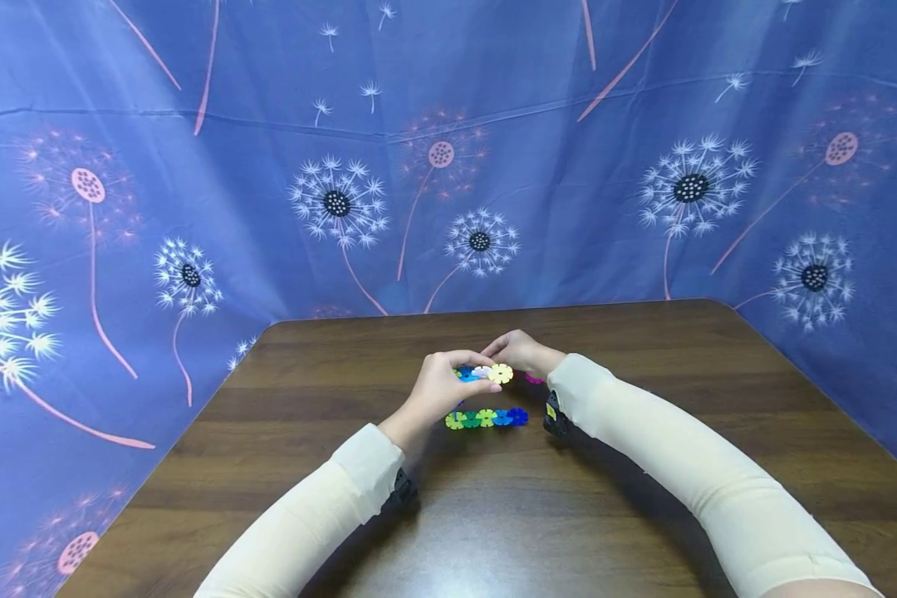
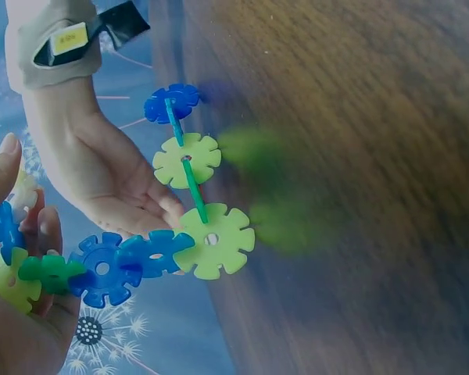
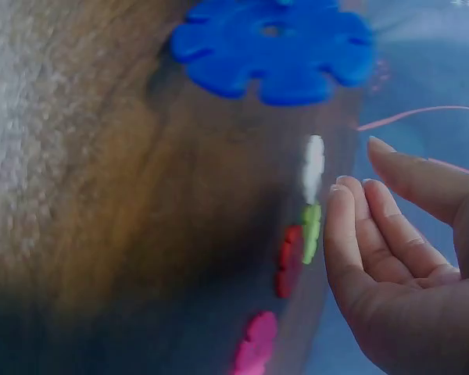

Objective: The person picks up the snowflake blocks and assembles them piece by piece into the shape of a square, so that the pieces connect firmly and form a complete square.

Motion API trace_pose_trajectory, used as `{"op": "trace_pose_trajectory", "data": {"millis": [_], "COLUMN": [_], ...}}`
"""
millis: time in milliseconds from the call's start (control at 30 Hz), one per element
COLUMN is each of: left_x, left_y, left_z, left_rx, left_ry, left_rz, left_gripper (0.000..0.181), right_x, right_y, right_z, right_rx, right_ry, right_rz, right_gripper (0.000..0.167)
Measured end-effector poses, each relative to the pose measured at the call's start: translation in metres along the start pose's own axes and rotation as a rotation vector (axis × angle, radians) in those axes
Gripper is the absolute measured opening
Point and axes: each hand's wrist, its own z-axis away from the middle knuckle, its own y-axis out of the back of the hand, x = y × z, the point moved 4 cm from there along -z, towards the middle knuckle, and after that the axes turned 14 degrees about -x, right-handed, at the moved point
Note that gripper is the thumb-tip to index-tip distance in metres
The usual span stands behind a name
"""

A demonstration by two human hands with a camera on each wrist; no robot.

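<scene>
My left hand [image 1: 448, 384] pinches one end of a chain of slotted plastic flower discs, at a pale yellow disc [image 1: 501, 374] and a white one beside it. In the left wrist view the chain runs through a green disc [image 2: 53, 273] and a blue disc [image 2: 103, 269], then turns at a yellow-green disc [image 2: 213, 242] toward a dark blue end disc [image 2: 172, 103]. Farther back, my right hand [image 1: 519, 350] has loosely bent fingers, the thumb apart and nothing held. Near it, loose white [image 3: 314, 169], light green [image 3: 311, 233], red [image 3: 288, 260] and pink [image 3: 255, 344] discs lie on the table.
The brown wooden table [image 1: 605, 515] extends on all sides of the hands. Behind it hangs a blue cloth [image 1: 568, 166] printed with dandelions. A big blue disc [image 3: 273, 51] of the chain shows close up in the right wrist view.
</scene>
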Motion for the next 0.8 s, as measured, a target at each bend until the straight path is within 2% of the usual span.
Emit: {"op": "trace_pose_trajectory", "data": {"millis": [367,567,800], "left_x": [0.002,0.001,0.000], "left_y": [0.000,-0.001,-0.002], "left_z": [0.001,-0.001,-0.001], "left_rx": [-0.001,0.011,0.009], "left_ry": [0.017,0.001,0.009], "left_rz": [0.036,0.030,0.027], "left_gripper": [0.028,0.027,0.027], "right_x": [0.006,0.004,0.003], "right_y": [-0.008,-0.010,-0.013], "right_z": [-0.010,-0.013,-0.012], "right_rx": [0.053,0.091,0.109], "right_ry": [0.053,0.056,0.051], "right_rz": [-0.007,0.045,0.088], "right_gripper": [0.027,0.023,0.021]}}
